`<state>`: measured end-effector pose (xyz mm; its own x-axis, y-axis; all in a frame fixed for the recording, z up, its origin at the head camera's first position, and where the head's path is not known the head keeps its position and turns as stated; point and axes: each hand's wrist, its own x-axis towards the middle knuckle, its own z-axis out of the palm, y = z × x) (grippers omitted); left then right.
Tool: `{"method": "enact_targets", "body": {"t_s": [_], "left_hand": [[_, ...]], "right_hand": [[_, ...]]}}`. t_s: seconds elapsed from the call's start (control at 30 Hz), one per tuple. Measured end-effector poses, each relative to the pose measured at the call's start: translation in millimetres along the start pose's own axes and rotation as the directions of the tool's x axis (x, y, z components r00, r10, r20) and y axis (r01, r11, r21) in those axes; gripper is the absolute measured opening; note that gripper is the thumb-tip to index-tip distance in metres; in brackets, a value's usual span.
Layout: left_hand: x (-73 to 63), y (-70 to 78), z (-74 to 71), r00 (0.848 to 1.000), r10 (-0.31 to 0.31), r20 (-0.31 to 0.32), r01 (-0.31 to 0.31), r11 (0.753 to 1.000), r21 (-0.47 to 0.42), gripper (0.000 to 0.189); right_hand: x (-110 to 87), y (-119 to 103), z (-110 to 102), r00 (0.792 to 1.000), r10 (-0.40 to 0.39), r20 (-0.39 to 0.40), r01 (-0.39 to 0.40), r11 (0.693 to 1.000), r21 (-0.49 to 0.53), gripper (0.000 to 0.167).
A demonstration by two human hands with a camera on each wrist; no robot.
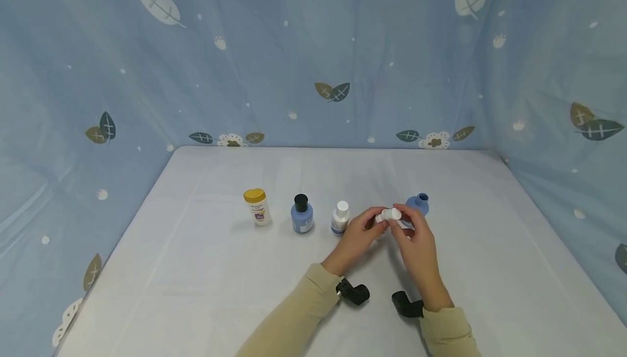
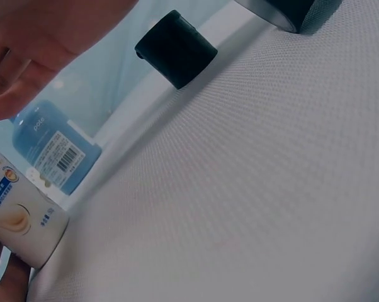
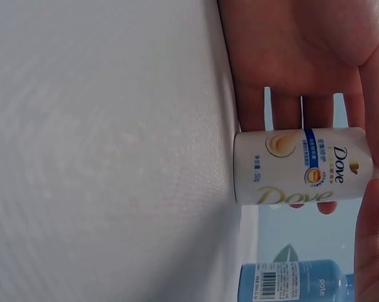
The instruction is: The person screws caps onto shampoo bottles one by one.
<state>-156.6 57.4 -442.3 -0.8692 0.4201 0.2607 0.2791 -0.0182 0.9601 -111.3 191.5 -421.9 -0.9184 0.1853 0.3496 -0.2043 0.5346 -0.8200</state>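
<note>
A small white Dove bottle [image 3: 296, 167] stands on the table, with my left hand [image 1: 360, 234] gripping it. The left fingers [image 3: 284, 110] reach behind its body. At the top of the bottle, my right hand [image 1: 416, 245] pinches the white cap [image 1: 392, 214] between thumb and fingertips. Whether the cap sits tight or loose I cannot tell. Just beyond the right hand is a blue bottle [image 1: 417, 203] with an uncapped mouth, its label facing the wrist cameras. A white-capped bottle [image 1: 340, 219] stands to the left of the left hand.
Farther left stand a blue bottle with a black cap [image 1: 302, 215] and a white bottle with a yellow lid [image 1: 257, 207]. A black camera [image 1: 355, 293] hangs at the left wrist, another black camera [image 1: 407, 305] at the right. Patterned blue curtain [image 1: 294, 57] surrounds the white table [image 1: 206, 281].
</note>
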Motion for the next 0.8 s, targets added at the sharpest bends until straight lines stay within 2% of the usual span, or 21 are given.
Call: {"method": "enact_targets", "body": {"t_s": [0.17, 0.27, 0.53, 0.8], "left_hand": [[-1.8, 5.3, -1.3, 1.0, -0.015, 0.017, 0.015, 1.0, 0.011, 0.032], [-1.7, 4.3, -1.7, 1.0, -0.005, 0.016, 0.005, 1.0, 0.004, 0.033], [-1.4, 7.6, -5.6, 1.0, 0.016, 0.008, -0.016, 1.0, 0.01, 0.034], [-3.6, 8.3, -1.5, 1.0, 0.009, 0.028, -0.009, 1.0, -0.005, 0.032]], "right_hand": [[-0.9, 2.4, 1.3, 0.995, -0.096, -0.012, 0.095, 0.995, -0.041, 0.034], [-0.5, 3.1, 1.8, 0.993, -0.117, -0.009, 0.116, 0.992, -0.048, 0.035], [1.6, 1.7, 3.7, 0.992, -0.126, 0.024, 0.127, 0.989, -0.073, 0.037], [-2.3, 6.3, 0.3, 0.995, -0.104, -0.012, 0.102, 0.99, -0.1, 0.035]]}}
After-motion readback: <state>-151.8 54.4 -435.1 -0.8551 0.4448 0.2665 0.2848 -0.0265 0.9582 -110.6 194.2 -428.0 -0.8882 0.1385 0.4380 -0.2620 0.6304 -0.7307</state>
